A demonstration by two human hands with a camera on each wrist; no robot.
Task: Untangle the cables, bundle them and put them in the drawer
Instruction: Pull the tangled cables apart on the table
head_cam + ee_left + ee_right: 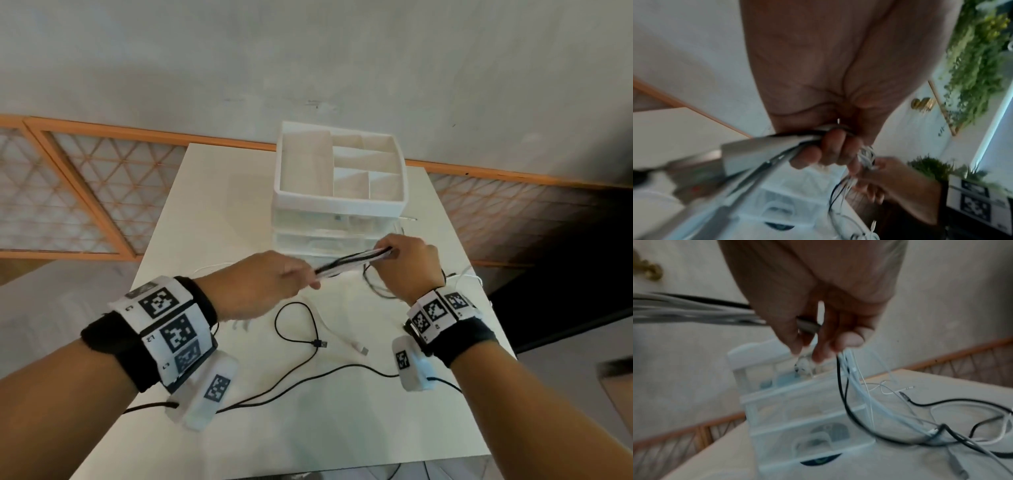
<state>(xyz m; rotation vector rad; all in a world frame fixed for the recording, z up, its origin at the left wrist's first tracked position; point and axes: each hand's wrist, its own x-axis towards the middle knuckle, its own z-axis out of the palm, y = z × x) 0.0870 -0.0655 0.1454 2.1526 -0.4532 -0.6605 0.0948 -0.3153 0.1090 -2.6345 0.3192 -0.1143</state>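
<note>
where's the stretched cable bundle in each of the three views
Head: cable bundle at centre, taut between the left hand and right hand, in front of the drawer organizer.
Left wrist: it runs from lower left up into the left hand's curled fingers, blurred.
Right wrist: it enters from the left edge into the right hand.
Shared landmark: the white drawer organizer, seen in all three views.

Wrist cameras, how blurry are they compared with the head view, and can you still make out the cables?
Head view: fairly sharp, cable bundle clear between left hand and right hand.
Left wrist view: motion-smeared, strands streak.
Right wrist view: soft, yet hanging cables and drawer unit stay readable.
</note>
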